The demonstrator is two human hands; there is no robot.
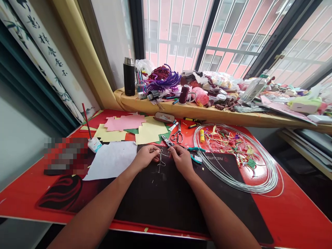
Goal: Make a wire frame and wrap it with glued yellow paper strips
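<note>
My left hand point(148, 155) pinches a small figure of bent silvery wire point(160, 160) near its top loop, above the dark desk mat point(166, 197). Its lower strands hang free, with a coiled part in the middle. My right hand point(179, 156) is closed at the wire's right side, thumb against fingers, where a strand runs to the fingertips. Just behind that hand lie pliers point(167, 141) with teal handles, partly hidden by it. Small scissors point(177, 136) rest beyond them.
A large coil of wire point(269, 180) circles colourful scraps on the red table at the right. White paper point(111, 160) and cut coloured sheets point(151, 130) lie left and behind. A glue bottle point(94, 144) with a red stick stands left. Craft supplies crowd the windowsill point(228, 117).
</note>
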